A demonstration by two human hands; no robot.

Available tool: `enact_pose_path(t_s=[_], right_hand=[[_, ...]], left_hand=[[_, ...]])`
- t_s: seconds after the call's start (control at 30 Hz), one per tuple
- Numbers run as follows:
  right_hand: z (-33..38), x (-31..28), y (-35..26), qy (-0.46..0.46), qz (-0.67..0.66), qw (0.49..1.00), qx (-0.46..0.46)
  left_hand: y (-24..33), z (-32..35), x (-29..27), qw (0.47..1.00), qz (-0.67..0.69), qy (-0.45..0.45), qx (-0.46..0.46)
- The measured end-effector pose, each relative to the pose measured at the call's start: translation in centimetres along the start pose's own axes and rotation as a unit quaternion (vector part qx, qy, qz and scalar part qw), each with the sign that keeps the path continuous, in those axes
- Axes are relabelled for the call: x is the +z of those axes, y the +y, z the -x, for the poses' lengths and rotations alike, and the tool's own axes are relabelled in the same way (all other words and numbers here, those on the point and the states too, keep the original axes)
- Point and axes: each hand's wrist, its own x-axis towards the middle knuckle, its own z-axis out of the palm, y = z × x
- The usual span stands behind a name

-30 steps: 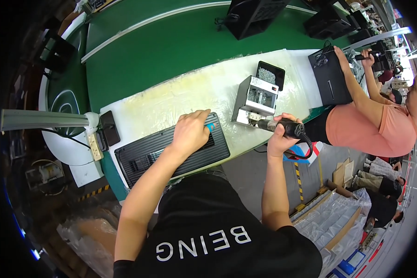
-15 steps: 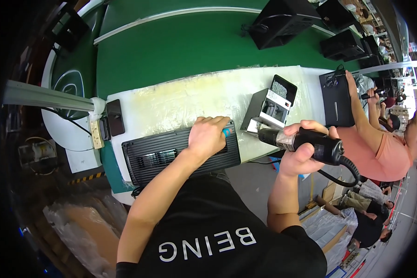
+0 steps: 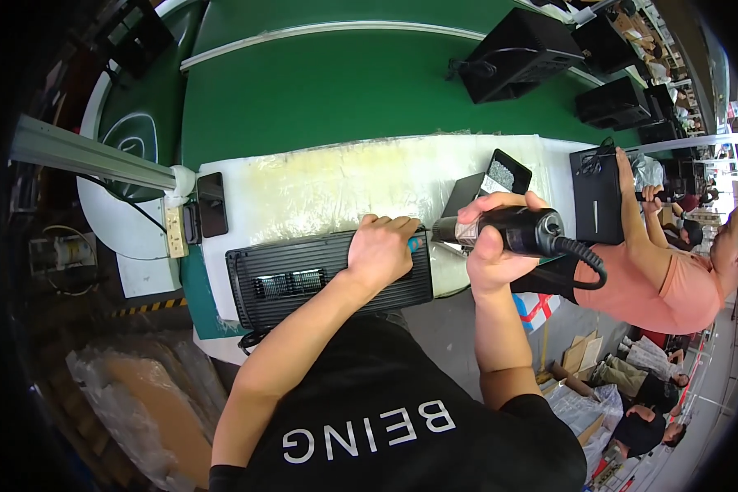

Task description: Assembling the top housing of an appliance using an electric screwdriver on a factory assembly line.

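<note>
My right hand (image 3: 494, 256) is wrapped around a black powered screwdriver (image 3: 521, 233) with a coiled cord. Its nose points left, close to the far right corner of a black slatted appliance housing (image 3: 320, 307). That housing lies flat along the near side of the bench, and rows of fins show through its opening. My left hand (image 3: 381, 256) is closed over the housing's right part, fingers bent at the far edge. A small blue patch (image 3: 416, 243) shows at its fingertips; what it is I cannot tell. The screwdriver's tip is hard to make out.
Behind the screwdriver stand a screw feeder (image 3: 466, 197), partly hidden, and a black tray of small screws (image 3: 508, 174). A phone (image 3: 211, 205) lies left, beside a metal post (image 3: 98, 156). Black appliances (image 3: 521, 57) stand on the green belt. At right a co-worker (image 3: 656, 279) touches another black unit (image 3: 596, 193).
My right hand has brought the screwdriver left, from in front of the screw feeder to the housing's right end. The left hand stays on the housing. The whole view has shifted slightly.
</note>
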Motion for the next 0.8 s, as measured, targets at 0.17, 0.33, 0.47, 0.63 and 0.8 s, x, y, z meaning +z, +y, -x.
enact_pose_path(t_s=[0.17,0.33,0.47,0.63,0.8], right_hand=[[0.4,0.1,0.6,-0.001,-0.033,0.999,-0.003],[0.8,0.1,1.0,-0.022,-0.040,0.999,0.001],[0.4,-0.4,0.5,-0.014,-0.017,0.999,0.027],[-0.9,-4.3,-3.7,0.184,0.095,0.970,-0.127],[5.0,-10.5,0.3,0.226,0.221,0.949,-0.004]], left_hand=[[-0.3,-0.1,0.3,1.000,0.003,0.011,0.011],[-0.1,0.0,0.0,1.000,-0.012,-0.010,0.014],[0.2,-0.2,-0.1,1.000,-0.010,-0.018,0.011],[0.1,-0.1,0.3,1.000,-0.003,0.002,0.009],[0.0,-0.5,0.4,0.998,0.010,-0.030,-0.049]])
